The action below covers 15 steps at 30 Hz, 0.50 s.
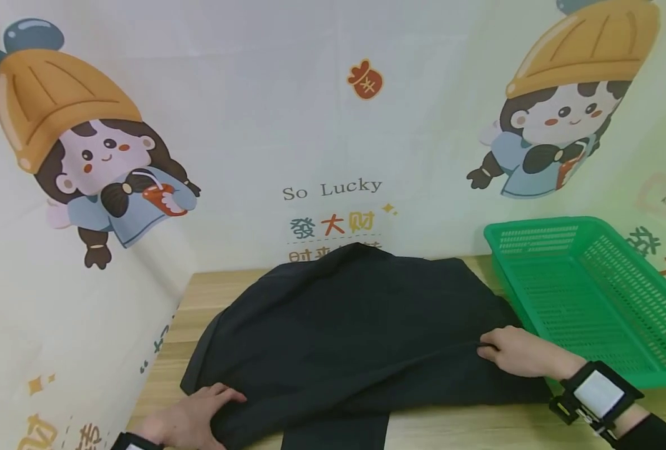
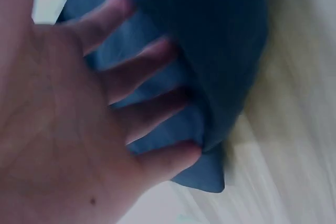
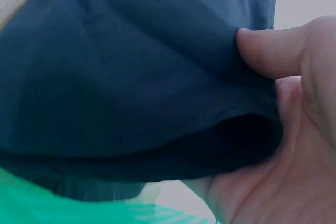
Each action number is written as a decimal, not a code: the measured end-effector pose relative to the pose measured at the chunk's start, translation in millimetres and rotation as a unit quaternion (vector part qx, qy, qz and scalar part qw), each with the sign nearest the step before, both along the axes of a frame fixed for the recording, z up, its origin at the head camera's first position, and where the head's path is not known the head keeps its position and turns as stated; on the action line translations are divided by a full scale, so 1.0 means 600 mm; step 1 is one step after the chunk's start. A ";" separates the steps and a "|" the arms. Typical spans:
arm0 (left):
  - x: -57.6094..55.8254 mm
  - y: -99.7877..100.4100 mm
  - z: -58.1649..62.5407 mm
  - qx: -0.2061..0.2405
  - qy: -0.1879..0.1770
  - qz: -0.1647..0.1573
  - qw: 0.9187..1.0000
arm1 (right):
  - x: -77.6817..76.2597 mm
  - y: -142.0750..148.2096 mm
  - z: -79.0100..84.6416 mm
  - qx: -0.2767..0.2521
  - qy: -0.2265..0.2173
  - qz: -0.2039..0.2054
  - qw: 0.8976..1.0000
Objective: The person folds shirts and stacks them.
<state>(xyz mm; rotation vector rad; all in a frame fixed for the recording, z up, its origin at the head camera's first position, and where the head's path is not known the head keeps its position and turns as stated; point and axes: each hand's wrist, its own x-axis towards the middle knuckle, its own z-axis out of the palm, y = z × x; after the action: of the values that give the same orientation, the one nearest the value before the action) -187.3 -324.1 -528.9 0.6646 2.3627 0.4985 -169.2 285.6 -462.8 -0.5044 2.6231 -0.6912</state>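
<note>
A black garment (image 1: 338, 325) lies spread over the wooden table, with a fold running across its front part and a narrow strip of it reaching toward the near edge. At its near left corner is my left hand (image 1: 192, 415); in the left wrist view the fingers (image 2: 142, 69) are spread and fairly straight against the dark cloth (image 2: 220, 40). My right hand (image 1: 526, 351) pinches the garment near its right end between thumb and fingers. In the right wrist view an open hem (image 3: 157, 150) gapes beside the thumb (image 3: 278, 51), and the fingers are hidden behind the cloth.
A green plastic basket (image 1: 504, 269) stands at the right, close beside the garment and my right forearm. A printed white sheet (image 1: 243, 125) hangs behind the table and along its left side. Bare wood (image 1: 220, 290) shows at the back left.
</note>
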 end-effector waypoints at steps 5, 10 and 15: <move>0.017 0.044 0.017 -0.078 0.144 -0.009 0.987 | -0.008 -0.001 -0.007 0.053 0.008 -0.027 0.998; -0.005 0.031 0.051 0.031 0.096 0.084 0.991 | -0.015 -0.002 -0.016 0.084 0.016 -0.034 0.996; -0.060 0.012 0.068 0.102 0.025 0.175 0.979 | -0.028 -0.010 -0.027 0.127 0.052 -0.040 0.990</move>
<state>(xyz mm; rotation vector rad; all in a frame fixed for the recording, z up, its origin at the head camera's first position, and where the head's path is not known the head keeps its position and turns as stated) -223.5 -316.9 -488.0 0.3487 2.5094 0.8951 -185.9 279.3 -478.8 -0.3707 2.7896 -0.3532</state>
